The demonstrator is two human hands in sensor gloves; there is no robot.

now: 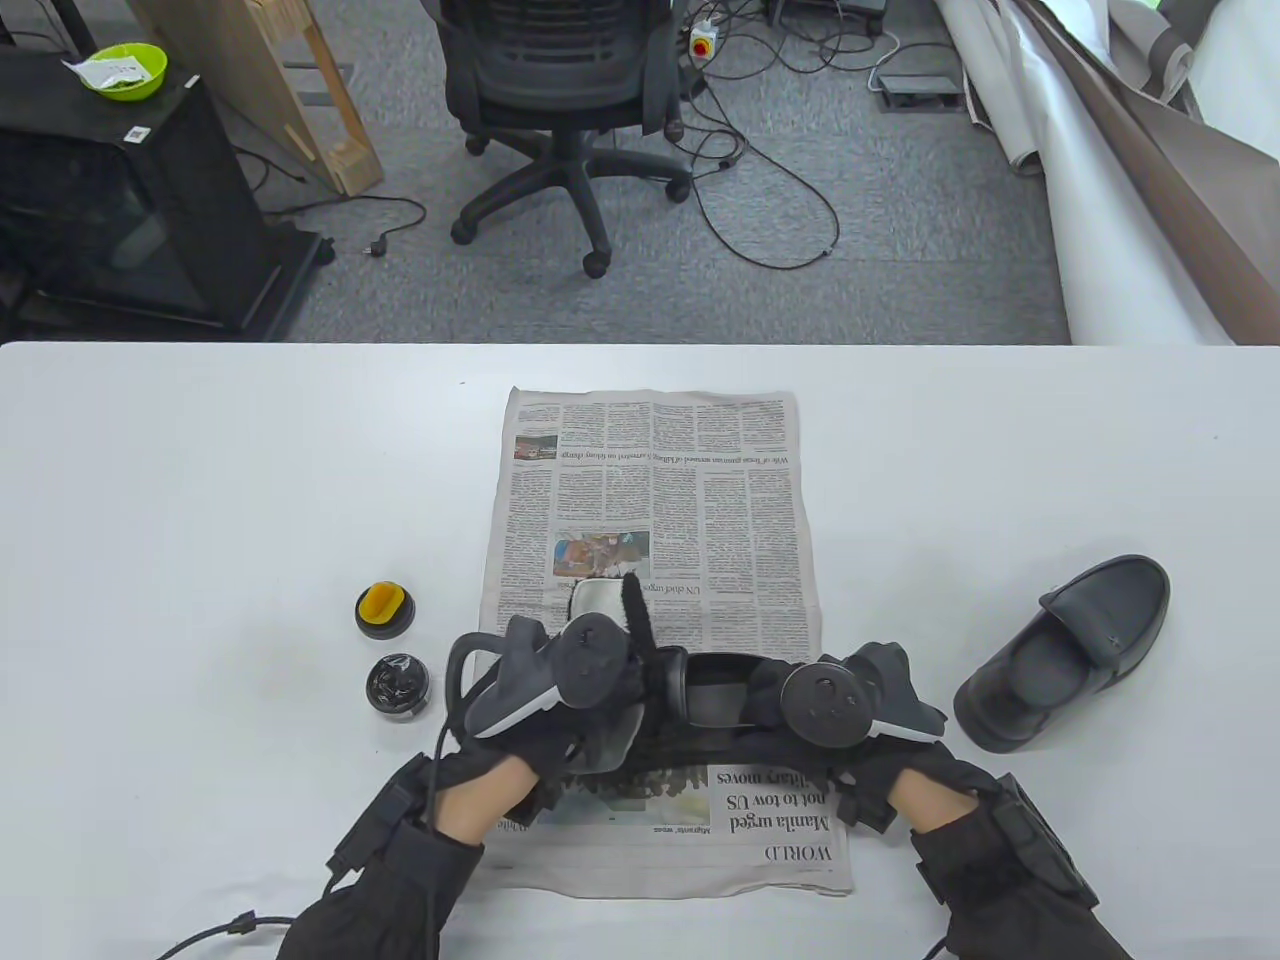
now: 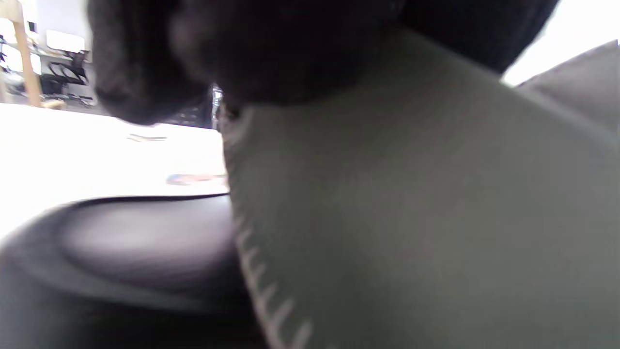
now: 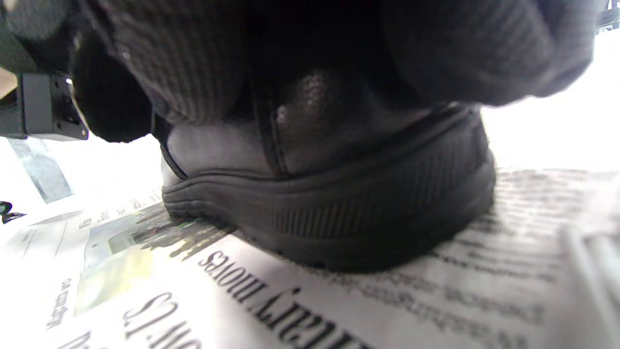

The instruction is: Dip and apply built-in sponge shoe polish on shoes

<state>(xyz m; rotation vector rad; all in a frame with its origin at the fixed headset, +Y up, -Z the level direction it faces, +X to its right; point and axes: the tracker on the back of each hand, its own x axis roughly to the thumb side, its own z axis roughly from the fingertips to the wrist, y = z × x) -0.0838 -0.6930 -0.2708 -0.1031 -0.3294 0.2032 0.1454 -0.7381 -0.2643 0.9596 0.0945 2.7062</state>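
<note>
A black shoe (image 1: 715,695) lies on its sole across the near part of a newspaper (image 1: 650,480). My left hand (image 1: 625,650) holds a grey cloth (image 1: 607,740) against the shoe's toe end, one finger pointing away from me. In the left wrist view the stitched cloth (image 2: 411,218) lies over the shiny toe (image 2: 135,247) under my gloved fingers (image 2: 242,48). My right hand (image 1: 790,700) grips the heel; the right wrist view shows its fingers (image 3: 193,58) on the heel (image 3: 339,213). The open polish tin (image 1: 399,686) and its lid with the yellow sponge (image 1: 385,608) sit to the left.
The second black shoe (image 1: 1075,650) lies on the white table to the right of the newspaper. The table's far edge (image 1: 640,345) runs across the view, with an office chair (image 1: 560,90) and floor cables beyond it.
</note>
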